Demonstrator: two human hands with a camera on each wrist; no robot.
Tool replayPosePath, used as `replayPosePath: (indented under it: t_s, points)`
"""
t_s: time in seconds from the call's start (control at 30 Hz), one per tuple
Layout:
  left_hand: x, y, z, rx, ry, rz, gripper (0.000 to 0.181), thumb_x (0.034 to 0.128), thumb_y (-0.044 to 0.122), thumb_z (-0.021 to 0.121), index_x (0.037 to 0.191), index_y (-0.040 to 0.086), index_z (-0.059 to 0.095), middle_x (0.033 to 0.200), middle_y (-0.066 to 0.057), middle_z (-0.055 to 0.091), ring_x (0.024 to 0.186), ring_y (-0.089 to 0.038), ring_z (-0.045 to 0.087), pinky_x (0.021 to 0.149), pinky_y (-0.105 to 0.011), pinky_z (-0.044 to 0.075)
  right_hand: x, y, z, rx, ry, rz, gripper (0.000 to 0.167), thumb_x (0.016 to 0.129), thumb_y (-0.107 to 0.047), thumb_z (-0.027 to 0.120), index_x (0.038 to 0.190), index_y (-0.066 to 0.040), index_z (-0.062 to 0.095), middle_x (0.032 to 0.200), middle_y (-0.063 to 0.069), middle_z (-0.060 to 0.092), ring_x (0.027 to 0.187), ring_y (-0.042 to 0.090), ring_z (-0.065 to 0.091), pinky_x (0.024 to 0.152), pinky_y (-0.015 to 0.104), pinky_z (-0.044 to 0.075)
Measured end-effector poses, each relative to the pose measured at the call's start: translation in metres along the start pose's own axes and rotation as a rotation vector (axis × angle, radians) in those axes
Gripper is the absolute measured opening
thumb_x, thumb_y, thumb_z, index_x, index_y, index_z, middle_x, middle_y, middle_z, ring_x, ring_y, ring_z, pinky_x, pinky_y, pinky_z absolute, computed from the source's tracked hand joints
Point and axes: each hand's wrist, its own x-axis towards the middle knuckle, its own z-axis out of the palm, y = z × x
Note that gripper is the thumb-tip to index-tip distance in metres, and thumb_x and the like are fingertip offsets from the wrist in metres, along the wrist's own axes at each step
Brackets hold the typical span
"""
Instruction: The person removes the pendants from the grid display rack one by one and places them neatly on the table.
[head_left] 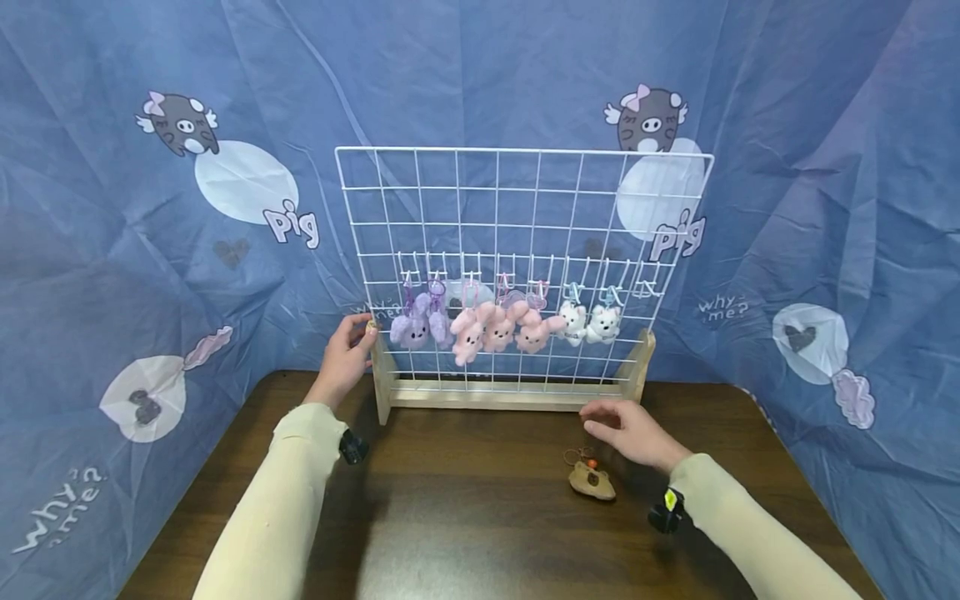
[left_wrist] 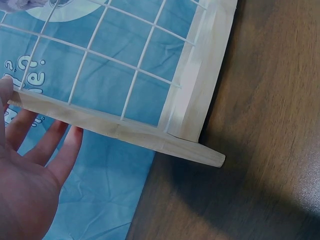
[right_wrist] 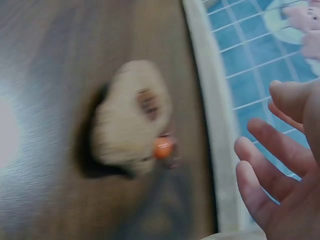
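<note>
A brown plush charm point(head_left: 592, 482) lay on the dark wooden table point(head_left: 465, 533), in front of the wire grid rack point(head_left: 496, 190), its orange bead point(head_left: 592, 463) and thin cord loop point(head_left: 576, 456) toward the rack. Lying that way, the loop seemed handy for picking up, though the right wrist view blurred its detail.

Just beyond the charm, the right hand point(head_left: 630, 435) hovered with its fingers apart and loosely bent, holding nothing. It was clear of the charm; whether a fingertip brushed the rack's wooden base bar point(head_left: 495, 398) could not be told.

Above, two white plush charms point(head_left: 603, 324), three pink ones point(head_left: 498, 327) and the purple ones point(head_left: 412, 331) hung by their loops from hooks in one row, grouped by colour, probably for tidy display. Another hook point(head_left: 643, 290) stood to the right of the white pair.

At the far side, the left hand point(head_left: 347, 357) gripped the rack's left wooden upright point(head_left: 383, 379), thumb on one side and fingers on the other, presumably to keep the light frame from shifting.
</note>
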Motion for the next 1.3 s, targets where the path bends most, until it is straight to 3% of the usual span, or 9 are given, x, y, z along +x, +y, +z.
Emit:
replayPosePath:
  t_s: [0.2,0.5,0.73,0.9,1.13,1.3]
  points:
    - [-0.001,0.000,-0.001,0.004,0.000,0.004,0.045,0.1134,0.031,0.049,0.154,0.013,0.043,0.158,-0.021,0.049,0.143,-0.039,0.048,0.106,-0.062,0.049,0.010,-0.020,-0.026,0.045,0.125,0.067,0.024,0.105,-0.015,0.067,0.126,-0.004,0.069,0.123,0.017,0.073,0.110,0.031,0.070,0.095,0.046,0.056]
    - [-0.001,-0.001,0.001,-0.011,0.001,0.003,0.043,0.1135,0.029,0.048,0.153,0.012,0.044,0.156,-0.021,0.051,0.141,-0.039,0.049,0.105,-0.061,0.050,0.015,-0.040,-0.056,0.150,0.236,0.068,0.038,0.107,-0.018,0.064,0.138,0.004,0.058,0.132,0.027,0.066,0.115,0.036,0.066,0.086,0.020,0.055]
    - [0.000,-0.001,0.000,-0.007,0.005,0.000,0.043,0.1135,0.029,0.049,0.153,0.012,0.044,0.156,-0.020,0.051,0.142,-0.038,0.050,0.106,-0.061,0.049,0.020,-0.048,-0.069,0.246,0.286,0.088,0.051,0.107,-0.019,0.065,0.149,0.003,0.047,0.144,0.028,0.058,0.125,0.040,0.062,0.090,0.017,0.053]
    - [0.000,-0.001,0.000,-0.002,0.003,-0.001,0.044,0.1135,0.030,0.049,0.153,0.013,0.044,0.157,-0.020,0.050,0.143,-0.039,0.049,0.106,-0.062,0.049,0.023,-0.057,-0.077,0.241,0.304,0.104,0.057,0.107,-0.021,0.064,0.156,-0.002,0.042,0.152,0.026,0.052,0.133,0.045,0.057,0.088,0.012,0.049]
    - [0.001,-0.001,0.000,0.015,0.002,0.003,0.045,0.1136,0.031,0.048,0.154,0.013,0.043,0.157,-0.020,0.050,0.144,-0.038,0.048,0.106,-0.061,0.049,0.029,-0.067,-0.083,0.218,0.331,0.086,0.060,0.107,-0.024,0.065,0.158,-0.004,0.042,0.152,0.025,0.053,0.125,0.044,0.061,0.084,0.014,0.050]
    - [0.001,-0.001,0.000,0.007,0.006,-0.004,0.044,0.1134,0.031,0.049,0.154,0.013,0.044,0.156,-0.020,0.051,0.143,-0.038,0.048,0.106,-0.061,0.049,0.035,-0.067,-0.083,0.218,0.324,0.098,0.061,0.107,-0.029,0.065,0.159,-0.007,0.042,0.152,0.022,0.054,0.116,0.032,0.064,0.082,0.017,0.052]
